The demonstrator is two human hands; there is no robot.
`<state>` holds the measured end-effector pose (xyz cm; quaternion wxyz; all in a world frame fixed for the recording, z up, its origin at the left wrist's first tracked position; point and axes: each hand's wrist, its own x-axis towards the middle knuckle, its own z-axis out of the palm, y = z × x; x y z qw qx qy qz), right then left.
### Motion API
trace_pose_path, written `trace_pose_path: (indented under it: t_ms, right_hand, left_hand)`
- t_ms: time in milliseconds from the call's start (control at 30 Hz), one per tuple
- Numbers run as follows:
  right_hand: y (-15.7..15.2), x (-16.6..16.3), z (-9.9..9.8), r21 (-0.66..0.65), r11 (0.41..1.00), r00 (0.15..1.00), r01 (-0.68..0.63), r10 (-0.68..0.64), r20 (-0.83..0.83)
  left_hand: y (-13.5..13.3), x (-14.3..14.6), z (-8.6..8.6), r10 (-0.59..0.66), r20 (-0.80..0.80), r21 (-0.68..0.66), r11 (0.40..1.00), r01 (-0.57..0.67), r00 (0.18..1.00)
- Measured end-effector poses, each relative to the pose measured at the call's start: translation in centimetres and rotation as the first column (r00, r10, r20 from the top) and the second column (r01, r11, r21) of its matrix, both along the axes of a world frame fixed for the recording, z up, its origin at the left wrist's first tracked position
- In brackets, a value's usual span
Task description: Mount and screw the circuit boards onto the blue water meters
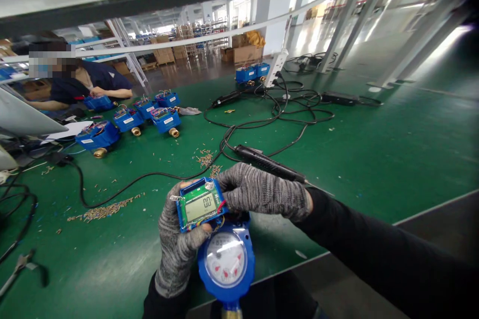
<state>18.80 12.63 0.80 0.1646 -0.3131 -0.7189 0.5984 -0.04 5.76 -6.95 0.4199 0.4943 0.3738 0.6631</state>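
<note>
My left hand (175, 244), in a grey knit glove, is closed round the left and lower sides of a blue display housing (199, 204). Inside the housing sits a green circuit board whose screen reads about 0.0, with red and yellow wires at its lower right. My gloved right hand (262, 192) grips the housing's right edge; its fingertips are partly hidden. Just below hangs a blue water meter (226, 259) with a round clear dial and red pointers, close against the housing, its brass end over the table's edge. A black electric screwdriver (269, 162) lies behind my right hand.
Loose screws (108, 209) lie scattered on the green table (374, 159). Several blue meters (164, 120) stand at the back left, near a co-worker (86, 79). Black cables (277, 109) tangle by a white power strip (276, 67). Pliers (20, 269) lie at the left.
</note>
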Motion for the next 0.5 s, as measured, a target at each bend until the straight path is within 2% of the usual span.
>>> trace_pose_path:
  t_ms: [100,200,300,367,500]
  right_hand:
    - [-0.6,-0.6,-0.5,-0.053,0.999,0.987,-0.003,-0.006,-0.161]
    - [-0.8,-0.6,-0.8,-0.197,0.977,0.965,-0.077,0.024,-0.259]
    - [-0.2,0.0,-0.9,-0.291,0.949,0.977,-0.120,0.060,-0.206]
    - [0.3,0.5,-1.0,-0.296,0.945,0.982,-0.140,0.093,-0.167]
    - [1.0,0.8,-1.5,-0.265,0.958,0.985,-0.109,0.069,-0.157]
  left_hand:
    - [-0.1,0.3,0.2,-0.012,0.019,0.014,1.000,0.012,1.000]
    - [-0.2,0.7,0.4,-0.036,0.010,0.038,0.999,0.035,0.999]
    - [-0.2,1.2,0.5,-0.052,0.015,0.058,0.997,0.051,0.999]
    - [-0.1,1.5,0.5,-0.073,0.013,0.088,0.993,0.072,0.997]
    - [0.1,2.0,0.8,-0.137,0.004,0.138,0.981,0.135,0.991]
